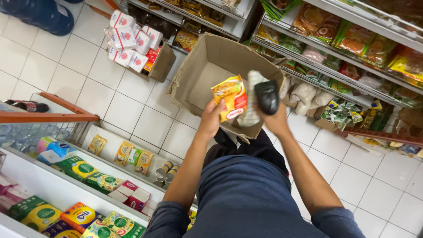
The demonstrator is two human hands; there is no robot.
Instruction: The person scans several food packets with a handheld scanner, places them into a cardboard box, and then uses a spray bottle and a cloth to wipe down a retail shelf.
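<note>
My left hand (210, 117) grips a yellow and orange snack packet (230, 98) by its lower edge, holding it upright over an open cardboard box (199, 76) on the tiled floor. My right hand (274, 120) holds a black handheld scanner (267, 96) beside the packet, together with a pale striped packet (252, 100) pressed between the two. The box looks empty inside, as far as I can see. My dark trousers and blue top fill the lower middle.
Wire shelves (352, 61) of bagged goods run along the right. A shelf unit (88, 176) of boxed goods and tins stands at lower left. A smaller carton with white and red packs (132, 42) sits on the floor behind, and blue water jugs (44, 15) at top left.
</note>
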